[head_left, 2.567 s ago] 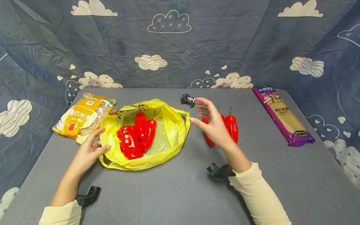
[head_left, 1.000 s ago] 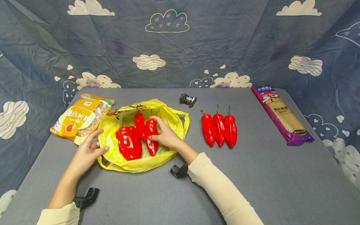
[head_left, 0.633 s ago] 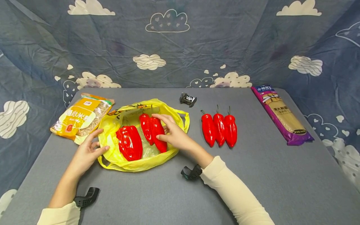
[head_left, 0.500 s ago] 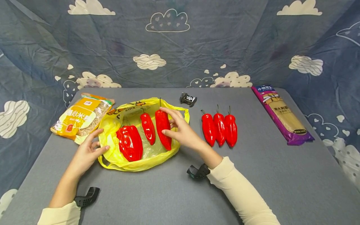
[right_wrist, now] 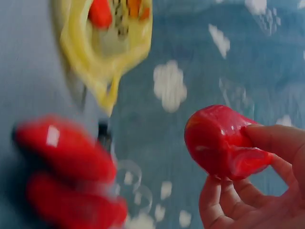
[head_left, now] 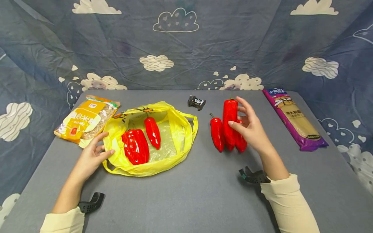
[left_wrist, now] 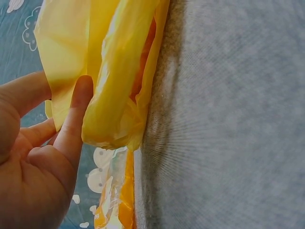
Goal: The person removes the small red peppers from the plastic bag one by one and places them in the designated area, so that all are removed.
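My right hand (head_left: pixel 254 131) holds a long red chili pepper (head_left: pixel 229 118) between thumb and fingers, above a row of similar peppers. Of that row, the left chili pepper (head_left: pixel 217 133) shows fully, another (head_left: pixel 241 144) only partly; the held one covers the rest. On the left side, my left hand (head_left: pixel 91 159) pinches the rim of a yellow plastic bag (left_wrist: pixel 121 76) between thumb and fingers. The bag lies with its mouth spread wide. Inside it are a wide, ribbed red pepper (head_left: pixel 135 147), like a bell pepper, and a slim red chili pepper (head_left: pixel 152 133).
An orange noodle packet (head_left: pixel 85 120) lies against the bag's left side. Behind, between bag and peppers, sits a small black wrapped packet (head_left: pixel 196 102). A purple pasta packet (head_left: pixel 295 119) lies at the table's right. A cloud-print cloth (head_left: pixel 186 48) hangs behind the grey table.
My right hand has lifted one chili pepper out of the yellow bag and carried it right, over the pepper row. The left hand has kept its place on the bag's rim.
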The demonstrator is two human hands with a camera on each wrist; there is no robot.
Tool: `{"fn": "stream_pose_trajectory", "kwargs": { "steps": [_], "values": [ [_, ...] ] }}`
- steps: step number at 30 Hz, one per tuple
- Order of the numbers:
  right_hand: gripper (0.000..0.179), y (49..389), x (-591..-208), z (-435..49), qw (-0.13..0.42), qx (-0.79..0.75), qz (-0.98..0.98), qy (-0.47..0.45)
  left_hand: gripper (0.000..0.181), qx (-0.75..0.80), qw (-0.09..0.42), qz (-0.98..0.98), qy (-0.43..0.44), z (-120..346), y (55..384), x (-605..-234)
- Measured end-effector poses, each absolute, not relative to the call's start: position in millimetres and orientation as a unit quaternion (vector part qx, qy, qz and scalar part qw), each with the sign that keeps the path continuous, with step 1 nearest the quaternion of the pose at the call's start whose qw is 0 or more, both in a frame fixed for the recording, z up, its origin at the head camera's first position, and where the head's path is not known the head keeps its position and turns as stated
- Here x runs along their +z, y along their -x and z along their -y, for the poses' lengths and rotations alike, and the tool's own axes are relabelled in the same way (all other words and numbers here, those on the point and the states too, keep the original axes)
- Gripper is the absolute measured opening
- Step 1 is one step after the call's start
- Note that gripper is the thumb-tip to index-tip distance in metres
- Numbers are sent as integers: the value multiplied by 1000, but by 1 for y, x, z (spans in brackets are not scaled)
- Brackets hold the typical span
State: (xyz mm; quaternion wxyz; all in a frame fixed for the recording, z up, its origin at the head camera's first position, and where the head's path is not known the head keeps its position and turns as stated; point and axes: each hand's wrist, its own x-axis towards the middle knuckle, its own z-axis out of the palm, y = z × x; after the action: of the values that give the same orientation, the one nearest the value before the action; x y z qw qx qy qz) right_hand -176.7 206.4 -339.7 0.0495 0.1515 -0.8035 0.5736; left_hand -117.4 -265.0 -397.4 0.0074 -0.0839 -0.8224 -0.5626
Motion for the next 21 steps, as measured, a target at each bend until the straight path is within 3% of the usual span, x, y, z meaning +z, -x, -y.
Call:
{"fn": "stream_pose_trajectory", "kwargs": {
  "steps": [9,21],
  "values": [
    [54,183,-374,-274,48,538,842,-11,64,-565,7,821,82,268,117,-397],
    [56,188,-407,-298,-14,459,888,21,65,-576,4,813,89,268,118,-400]
  ]
}}
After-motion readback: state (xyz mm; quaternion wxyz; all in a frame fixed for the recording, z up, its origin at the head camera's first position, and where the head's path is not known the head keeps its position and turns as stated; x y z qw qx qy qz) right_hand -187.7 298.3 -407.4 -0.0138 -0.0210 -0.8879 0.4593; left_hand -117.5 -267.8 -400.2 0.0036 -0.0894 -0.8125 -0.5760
